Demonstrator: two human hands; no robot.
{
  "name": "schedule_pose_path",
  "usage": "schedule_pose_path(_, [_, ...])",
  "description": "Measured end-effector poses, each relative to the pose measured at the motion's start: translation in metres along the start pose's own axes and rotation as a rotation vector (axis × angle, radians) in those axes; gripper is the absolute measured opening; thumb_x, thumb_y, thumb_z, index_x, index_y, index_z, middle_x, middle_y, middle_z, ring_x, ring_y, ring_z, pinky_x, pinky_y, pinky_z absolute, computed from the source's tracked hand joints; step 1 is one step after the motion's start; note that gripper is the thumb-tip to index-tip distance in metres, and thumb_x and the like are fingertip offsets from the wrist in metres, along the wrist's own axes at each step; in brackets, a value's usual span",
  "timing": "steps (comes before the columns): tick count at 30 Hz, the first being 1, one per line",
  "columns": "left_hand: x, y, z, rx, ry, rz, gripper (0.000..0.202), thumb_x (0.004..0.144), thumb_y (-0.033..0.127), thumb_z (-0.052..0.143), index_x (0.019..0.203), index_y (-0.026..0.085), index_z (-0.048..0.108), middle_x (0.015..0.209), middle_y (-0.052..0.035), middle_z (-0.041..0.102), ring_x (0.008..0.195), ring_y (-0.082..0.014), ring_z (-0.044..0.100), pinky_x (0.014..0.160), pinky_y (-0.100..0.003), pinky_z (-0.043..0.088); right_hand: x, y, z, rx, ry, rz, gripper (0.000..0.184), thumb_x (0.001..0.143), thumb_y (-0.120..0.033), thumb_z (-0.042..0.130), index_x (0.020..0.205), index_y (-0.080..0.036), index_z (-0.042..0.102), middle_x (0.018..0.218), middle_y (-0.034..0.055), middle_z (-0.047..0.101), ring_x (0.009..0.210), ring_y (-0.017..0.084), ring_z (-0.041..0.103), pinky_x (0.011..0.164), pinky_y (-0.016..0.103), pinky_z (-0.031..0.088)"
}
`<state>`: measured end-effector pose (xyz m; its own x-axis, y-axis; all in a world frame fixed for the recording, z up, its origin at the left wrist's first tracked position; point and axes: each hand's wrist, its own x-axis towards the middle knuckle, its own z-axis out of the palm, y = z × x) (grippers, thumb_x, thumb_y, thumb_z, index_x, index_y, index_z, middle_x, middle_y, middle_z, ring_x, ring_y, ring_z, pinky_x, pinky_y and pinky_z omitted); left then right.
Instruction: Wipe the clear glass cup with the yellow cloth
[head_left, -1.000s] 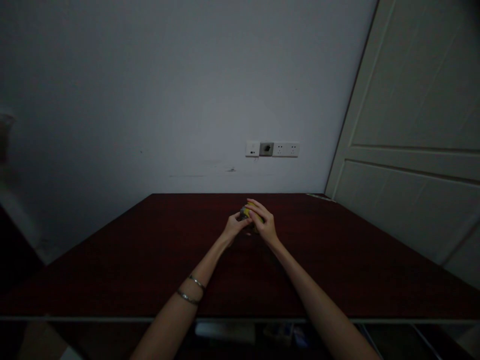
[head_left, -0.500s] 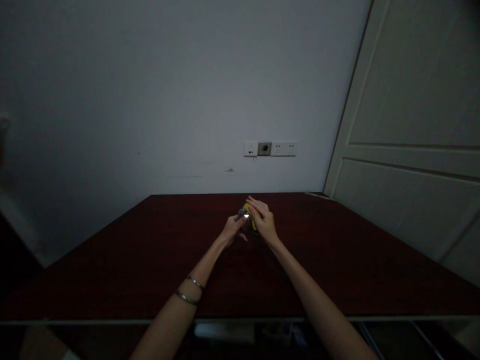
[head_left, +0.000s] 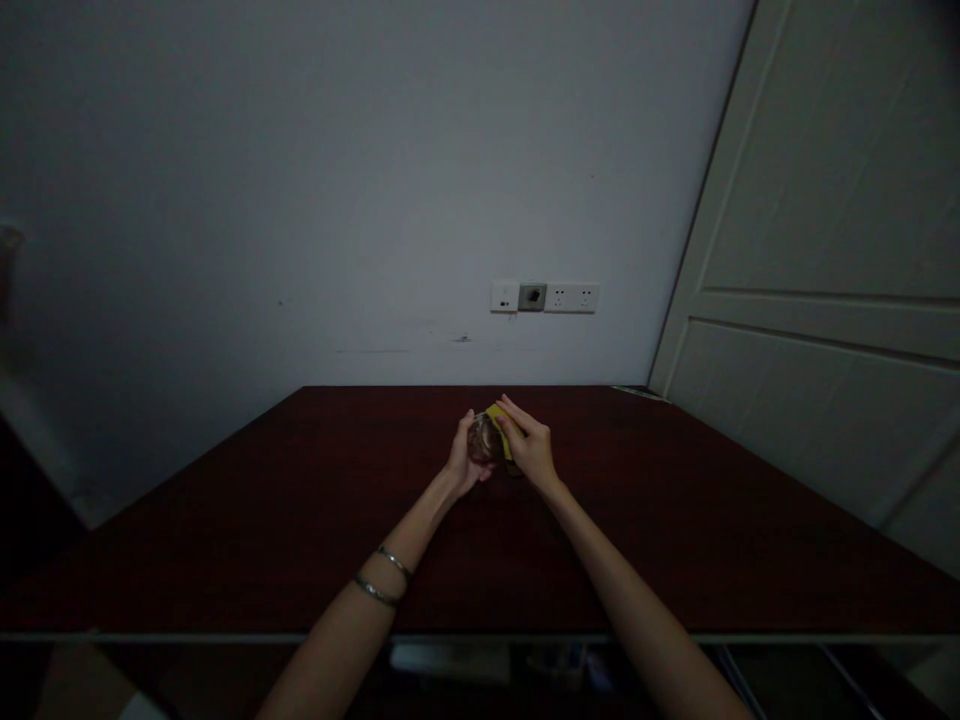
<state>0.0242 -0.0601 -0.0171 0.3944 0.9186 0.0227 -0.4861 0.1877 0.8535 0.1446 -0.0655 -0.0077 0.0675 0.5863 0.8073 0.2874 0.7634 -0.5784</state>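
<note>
My left hand [head_left: 463,462] is wrapped round a clear, rounded glass cup [head_left: 485,440], tilted with one side toward the right hand. My right hand [head_left: 531,446] grips a flat yellow sponge [head_left: 501,428], its fingers stretched along the far side and its thumb on the near face. The sponge lies against the right side of the glass. Both are over the far middle of a dark red table [head_left: 360,520]. Dim light leaves the glass's exact shape hard to make out.
A white wall with a row of sockets [head_left: 546,297] stands behind the table. To the right is a pale panelled door [head_left: 817,300]. Below the table's front edge [head_left: 225,637] lie several dim things, among them a pale box-like one [head_left: 450,660].
My left hand has turned the glass, so more of its rounded side shows and the bright glint is gone. The right hand with the sponge has barely moved.
</note>
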Motion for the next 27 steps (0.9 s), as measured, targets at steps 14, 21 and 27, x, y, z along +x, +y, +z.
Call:
schedule_pose_path(14, [-0.002, -0.009, 0.000, -0.113, -0.046, -0.133, 0.060, 0.063, 0.074, 0.038, 0.057, 0.015, 0.049, 0.041, 0.0006, 0.046, 0.026, -0.0068, 0.034, 0.026, -0.018, 0.015, -0.009, -0.018, -0.016, -0.149, -0.112, -0.033, 0.030, 0.082, -0.027, 0.049, 0.110, -0.025, 0.059, 0.120, 0.0047, 0.056, 0.112, 0.022, 0.052, 0.097, 0.041, 0.040])
schedule_pose_path(21, [-0.004, -0.011, 0.003, -0.201, 0.005, -0.017, 0.062, 0.064, 0.074, 0.036, 0.062, 0.015, 0.053, 0.039, 0.0016, 0.044, 0.026, -0.0067, 0.032, 0.025, -0.018, 0.016, -0.017, -0.027, -0.012, -0.247, -0.120, -0.095, 0.031, 0.083, -0.024, 0.047, 0.113, -0.025, 0.058, 0.121, 0.0052, 0.055, 0.116, 0.023, 0.048, 0.099, 0.043, 0.039])
schedule_pose_path(27, [0.000, -0.006, -0.007, -0.234, 0.100, 0.005, 0.061, 0.064, 0.073, 0.036, 0.062, 0.015, 0.052, 0.042, 0.0014, 0.047, 0.026, -0.0052, 0.032, 0.025, -0.017, 0.015, -0.027, -0.026, -0.005, -0.367, -0.184, -0.172, 0.033, 0.084, -0.023, 0.044, 0.116, -0.021, 0.055, 0.126, 0.0081, 0.050, 0.119, 0.023, 0.044, 0.099, 0.042, 0.040])
